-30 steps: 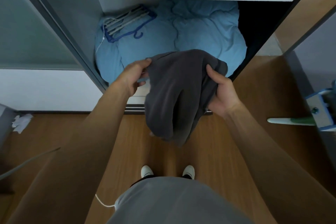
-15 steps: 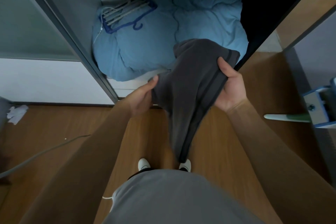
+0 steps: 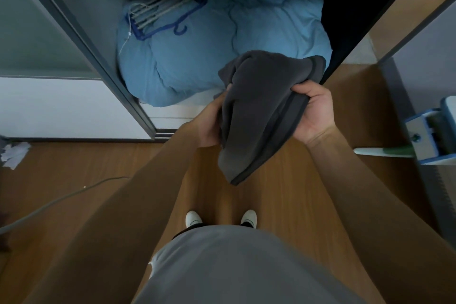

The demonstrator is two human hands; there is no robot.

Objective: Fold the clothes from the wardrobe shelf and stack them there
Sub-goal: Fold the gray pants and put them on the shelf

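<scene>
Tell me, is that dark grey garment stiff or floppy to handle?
Probably floppy: the dark grey garment sags and bunches between the left hand and right hand. Likely light: fingers alone hold it, its lower end dangling.

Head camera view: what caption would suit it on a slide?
Left hand and right hand hold a dark grey garment before an open wardrobe containing a blue duvet and hangers.

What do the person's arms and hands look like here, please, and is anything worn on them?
The left arm and right arm are bare, with no sleeves; no gloves, watch or rings show on the left hand or the right hand. The person wears a grey top and white shoes.
</scene>
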